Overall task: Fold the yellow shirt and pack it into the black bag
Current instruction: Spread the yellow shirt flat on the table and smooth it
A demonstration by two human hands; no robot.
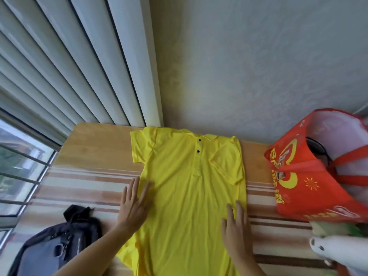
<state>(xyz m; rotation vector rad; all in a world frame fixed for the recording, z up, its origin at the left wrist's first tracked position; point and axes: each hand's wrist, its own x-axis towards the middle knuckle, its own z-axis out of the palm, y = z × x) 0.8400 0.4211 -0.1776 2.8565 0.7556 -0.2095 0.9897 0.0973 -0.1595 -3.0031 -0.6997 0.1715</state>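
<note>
The yellow shirt (185,184), a polo with two dark buttons, lies flat and face up on the table, collar toward the wall. Its right sleeve is folded in over the body; the left sleeve sticks out. My left hand (133,206) rests flat on the shirt's left edge, fingers spread. Lying flat on the right side of the shirt near its edge is my right hand (236,228). Neither hand grips the fabric. The black bag (57,244) lies at the lower left of the table, beside my left forearm.
A red shopping bag (310,176) stands open at the right edge of the table, with white and green items (338,242) below it. The wooden table (95,148) has a striped cloth (83,182) on it. Wall behind, window and blinds at the left.
</note>
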